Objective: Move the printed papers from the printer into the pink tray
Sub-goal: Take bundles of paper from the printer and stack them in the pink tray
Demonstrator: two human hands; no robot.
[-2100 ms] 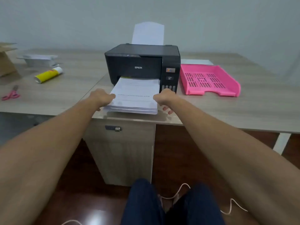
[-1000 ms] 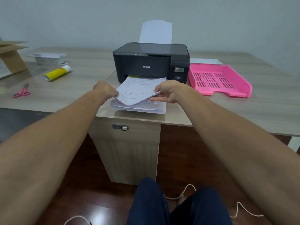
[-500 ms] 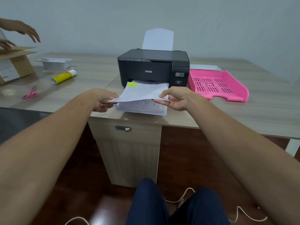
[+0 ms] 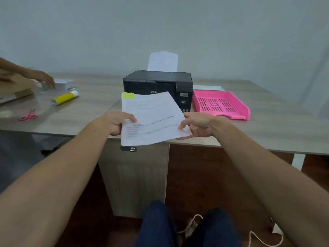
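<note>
Tray [image 4: 239, 113] sat right of the papers [image 4: 151, 120] you pinched in both hands, right hand [image 4: 197, 124] nearer, left hand [image 4: 115, 123] farther.

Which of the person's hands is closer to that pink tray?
Right. The right hand holds the papers just left of the pink tray; the left hand grips their far side, beyond the sheets.

At 2 o'clock of the held papers [image 4: 151, 118], the pink tray [image 4: 239, 106] lies open-topped; bare table [image 4: 277, 129] fronts it, and only the printer [image 4: 156, 82] crowds its 9 o'clock side
</note>
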